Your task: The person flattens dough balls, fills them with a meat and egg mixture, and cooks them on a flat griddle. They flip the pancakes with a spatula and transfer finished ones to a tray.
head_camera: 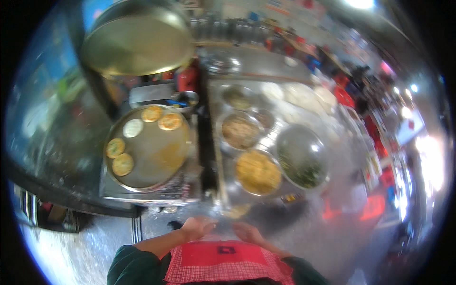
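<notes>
My left hand (198,228) and my right hand (248,233) are held low in front of the red apron (224,253), a short way apart. Both are blurred, and whether anything is between the fingers cannot be made out. Ahead and to the left is a round flat griddle pan (153,142). Several browned round flatbreads (170,122) and one paler round of dough (133,128) lie along its rim. On the steel counter to the right stand a bowl of yellow filling (258,172) and a large bowl with chopped greens (304,172).
A big round metal lid (137,46) hangs above the griddle. Behind the yellow bowl are a bowl of brownish filling (240,130) and a smaller metal bowl (237,97). White dough (301,95) rests at the counter's back. A glass panel (64,142) borders the left side.
</notes>
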The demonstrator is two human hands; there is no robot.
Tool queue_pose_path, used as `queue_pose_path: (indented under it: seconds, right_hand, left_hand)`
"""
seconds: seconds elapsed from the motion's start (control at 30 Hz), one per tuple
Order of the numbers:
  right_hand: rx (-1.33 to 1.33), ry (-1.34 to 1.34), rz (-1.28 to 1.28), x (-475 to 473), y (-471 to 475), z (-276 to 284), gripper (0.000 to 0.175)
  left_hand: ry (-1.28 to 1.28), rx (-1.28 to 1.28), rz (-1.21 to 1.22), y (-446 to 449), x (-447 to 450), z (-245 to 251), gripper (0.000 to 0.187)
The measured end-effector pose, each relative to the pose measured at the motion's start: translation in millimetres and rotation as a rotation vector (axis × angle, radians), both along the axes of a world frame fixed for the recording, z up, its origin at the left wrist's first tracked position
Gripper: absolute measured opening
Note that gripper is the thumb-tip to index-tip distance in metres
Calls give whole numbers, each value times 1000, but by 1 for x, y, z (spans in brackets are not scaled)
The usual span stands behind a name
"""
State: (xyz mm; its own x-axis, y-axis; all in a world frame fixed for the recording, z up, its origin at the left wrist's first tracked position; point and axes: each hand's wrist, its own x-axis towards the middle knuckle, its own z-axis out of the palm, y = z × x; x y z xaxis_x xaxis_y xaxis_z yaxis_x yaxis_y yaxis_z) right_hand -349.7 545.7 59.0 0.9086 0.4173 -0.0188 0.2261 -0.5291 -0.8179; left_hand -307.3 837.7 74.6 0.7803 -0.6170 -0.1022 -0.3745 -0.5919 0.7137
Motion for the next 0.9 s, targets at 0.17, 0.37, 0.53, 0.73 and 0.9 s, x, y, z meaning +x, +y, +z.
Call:
queue_pose_path:
  seconds: [0.17,0.37,0.53,0.73,0.9]
  right_hand:
    - [-47,204,-430,-101,-140,-1,31]
    - [60,293,-694,-146,-218,15,33]
    - [143,245,-752,-131,-262,16,32]
    - [-90,352,-741,-83,-351,6,33]
    - [-6,505,-908,-41,-421,28,33]
  left_hand:
    - [-87,-294,-260,-160,-2,39,24]
    - [-117,-306,-400,-291,47,76,23]
    - [-60,-355,-381,-368,110,84,26]
    - [-132,-514,-385,-463,217,90,27]
    - [-210,-442,-383,-569,309,93,30]
